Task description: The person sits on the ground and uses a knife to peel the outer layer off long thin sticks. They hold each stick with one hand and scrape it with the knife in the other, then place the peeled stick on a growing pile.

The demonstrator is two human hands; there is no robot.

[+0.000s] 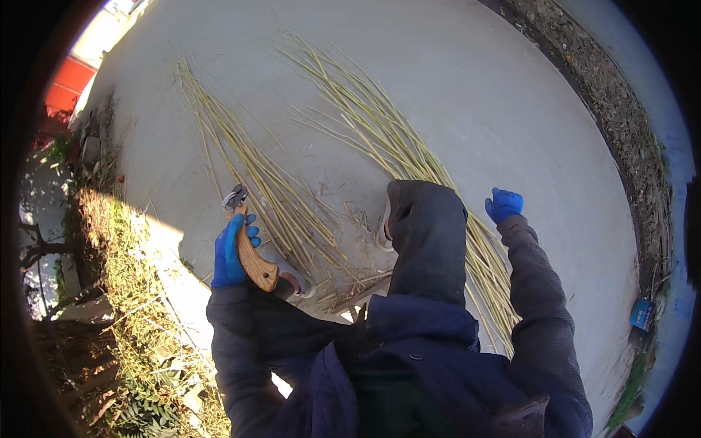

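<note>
My left hand (231,255), in a blue glove, is closed around a wooden-handled pruning tool (255,264). The tool has a broad curved wooden handle and a short metal head pointing away from me, above the near part of the left bundle of long thin sticks (252,164). Off to the right my right hand (504,205), also gloved in blue, makes a fist with nothing showing in it. It is held to the right of a second, larger bundle of greenish-yellow sticks (398,139), which runs under my raised knee toward the lower right.
Small cut bits (358,219) lie between the bundles on the grey concrete floor (526,124). Dry leaves and plants (139,292) border the left side. A soil strip (621,124) runs along the right wall, with a blue can (642,314) beside it.
</note>
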